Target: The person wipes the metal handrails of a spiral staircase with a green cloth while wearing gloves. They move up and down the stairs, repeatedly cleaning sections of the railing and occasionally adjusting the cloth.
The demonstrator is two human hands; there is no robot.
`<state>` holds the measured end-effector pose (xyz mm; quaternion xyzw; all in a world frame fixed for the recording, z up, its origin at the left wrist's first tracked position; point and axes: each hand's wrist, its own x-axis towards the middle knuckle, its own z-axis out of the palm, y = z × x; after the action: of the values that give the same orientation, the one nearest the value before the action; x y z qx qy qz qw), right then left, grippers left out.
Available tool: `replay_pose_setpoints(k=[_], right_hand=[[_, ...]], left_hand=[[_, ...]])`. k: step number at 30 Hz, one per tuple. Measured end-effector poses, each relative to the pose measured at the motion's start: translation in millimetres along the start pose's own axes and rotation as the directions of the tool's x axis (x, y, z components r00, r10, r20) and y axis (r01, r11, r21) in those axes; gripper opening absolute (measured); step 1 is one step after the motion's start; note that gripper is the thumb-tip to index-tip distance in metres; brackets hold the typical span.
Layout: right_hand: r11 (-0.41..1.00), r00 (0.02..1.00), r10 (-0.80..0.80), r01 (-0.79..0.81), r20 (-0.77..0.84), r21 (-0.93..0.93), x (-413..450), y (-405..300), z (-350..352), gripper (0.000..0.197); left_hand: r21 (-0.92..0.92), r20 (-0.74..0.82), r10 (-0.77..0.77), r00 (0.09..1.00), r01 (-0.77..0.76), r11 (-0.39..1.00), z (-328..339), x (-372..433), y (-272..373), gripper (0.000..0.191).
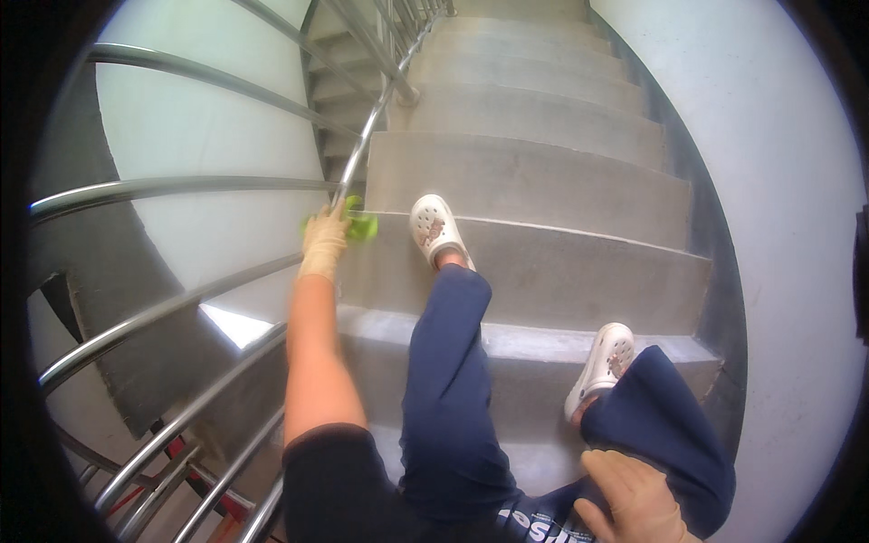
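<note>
My left hand (324,239), in a cream glove, reaches forward at the left edge of the stairs. It presses a bright green cloth (362,226) against the stainless-steel lower rail (358,151) of the railing. Part of the cloth is covered by my fingers, and it looks slightly blurred. My right hand (630,490), gloved the same way, is near my right thigh at the bottom of the view. Its thumb stands apart from the fingers, and nothing shows in it.
Concrete steps (523,173) run ahead between the railing and a white wall (767,156). Steel balusters (224,183) line the left, with another flight (343,102) beyond. My feet, in white clogs (434,224), rest on different steps. Red objects (234,508) show below, through the railing.
</note>
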<state>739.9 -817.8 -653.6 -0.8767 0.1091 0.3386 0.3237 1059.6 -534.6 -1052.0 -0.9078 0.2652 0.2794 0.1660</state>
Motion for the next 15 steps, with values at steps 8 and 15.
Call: replay_pose_setpoints(k=[8, 15], right_hand=[[0.984, 0.985, -0.168, 0.165, -0.044, -0.064, -30.6, 12.4, 17.7, 0.050], [0.848, 0.852, -0.522, 0.512, -0.047, -0.139, -46.3, 10.8, 26.0, 0.048]], left_hand=[[-0.006, 0.173, -0.121, 0.977, 0.124, 0.992, 21.7, -32.6, 14.5, 0.027], [-0.379, -0.229, 0.053, 0.972, -0.139, 0.915, -32.4, -193.0, 38.8, 0.028]])
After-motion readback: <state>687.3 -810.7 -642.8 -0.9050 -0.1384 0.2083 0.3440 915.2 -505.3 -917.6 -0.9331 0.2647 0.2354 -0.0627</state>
